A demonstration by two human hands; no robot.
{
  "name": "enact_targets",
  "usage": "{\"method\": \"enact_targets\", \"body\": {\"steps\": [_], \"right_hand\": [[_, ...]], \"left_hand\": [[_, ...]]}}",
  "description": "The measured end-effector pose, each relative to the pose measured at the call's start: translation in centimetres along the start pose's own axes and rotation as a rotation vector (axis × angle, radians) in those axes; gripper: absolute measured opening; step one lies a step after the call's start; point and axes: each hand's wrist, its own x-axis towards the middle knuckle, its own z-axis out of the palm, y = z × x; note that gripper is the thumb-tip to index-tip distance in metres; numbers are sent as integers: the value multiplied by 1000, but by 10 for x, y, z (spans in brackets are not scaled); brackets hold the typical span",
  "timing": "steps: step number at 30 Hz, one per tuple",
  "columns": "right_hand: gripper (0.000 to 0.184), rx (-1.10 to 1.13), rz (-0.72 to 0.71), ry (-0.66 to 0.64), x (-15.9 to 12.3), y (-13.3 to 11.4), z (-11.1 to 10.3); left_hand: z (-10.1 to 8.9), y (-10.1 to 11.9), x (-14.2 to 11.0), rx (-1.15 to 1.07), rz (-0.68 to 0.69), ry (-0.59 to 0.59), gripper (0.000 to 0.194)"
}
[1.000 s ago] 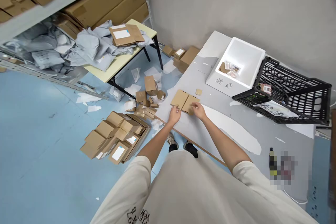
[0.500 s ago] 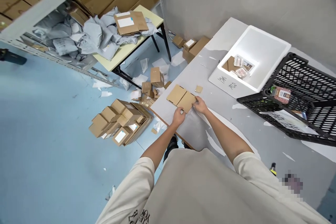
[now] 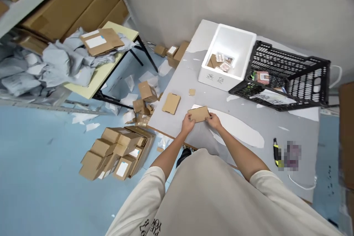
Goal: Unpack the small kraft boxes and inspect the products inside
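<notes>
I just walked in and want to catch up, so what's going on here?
A person has a small cardboard piece between both hands, the left hand at one end and the right hand at the other, over the near side of a grey table. A second cardboard piece lies flat off to the left. Farther back, a white foam box and a black crate stand side by side with things inside.
</notes>
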Motion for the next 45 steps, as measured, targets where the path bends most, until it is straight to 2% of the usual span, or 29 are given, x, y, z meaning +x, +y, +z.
{"method": "enact_targets", "body": {"steps": [4,11,18,22,25,28,33,36,41,45], "right_hand": [[44,67,128,113,-36,24,-16],[43,151,258,249,-85,76,-52],[45,188,312,304,-102,140,-93],[48,176,326,297,-105,184,-113],[44,196,309,234,-106,210,-124],[39,223,261,156,-104,224,-135],[56,325,277,223,-88,222,-148],[61,439,290,227,-78,218,-149],[62,557,294,228,-74,213,-146],[55,579,297,336,-82,203,-153]], "left_hand": [[26,3,-3,25,62,-145,45],[88,19,-26,43,105,-354,40],[159,37,-47,107,101,-420,36],[201,36,-60,134,114,-438,35],[224,31,-68,169,126,-406,34],[236,28,-71,192,116,-329,39],[242,31,-60,228,59,-216,48],[244,31,-51,234,7,-238,56],[247,31,-45,146,-49,-362,66],[246,44,-50,105,12,-304,62]]}}
